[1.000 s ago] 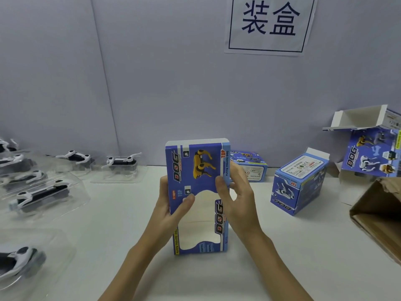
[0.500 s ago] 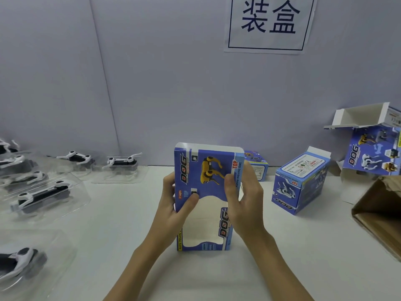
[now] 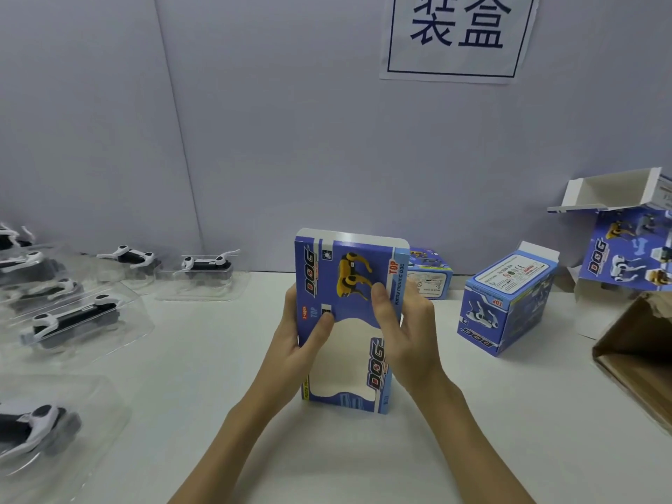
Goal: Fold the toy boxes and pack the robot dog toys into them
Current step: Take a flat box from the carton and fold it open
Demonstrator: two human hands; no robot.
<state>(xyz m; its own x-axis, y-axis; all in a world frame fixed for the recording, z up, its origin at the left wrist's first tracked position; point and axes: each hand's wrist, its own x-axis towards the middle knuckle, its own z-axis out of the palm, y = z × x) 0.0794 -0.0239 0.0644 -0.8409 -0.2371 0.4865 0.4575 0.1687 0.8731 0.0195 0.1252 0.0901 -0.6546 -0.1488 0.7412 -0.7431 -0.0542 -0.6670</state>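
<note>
Now the box (image 3: 349, 321) is standing on end on the table (image 3: 218, 376), mid-front, and both hands are gripping it: the left hand (image 3: 296, 343) is wrapping the left edge with its thumb pinching the front, and the right hand (image 3: 407, 329) is curling round the right edge, thumb pressing the yellow dog print. Squeezing the two side creases inward evenly should be squaring it open. It is looking blue, still nearly flat, with a wavy window cut-out. Toys (image 3: 72, 318) in clear trays are waiting well to the left.

Bright even light, soft shadows — blurred, bowed edges
</note>
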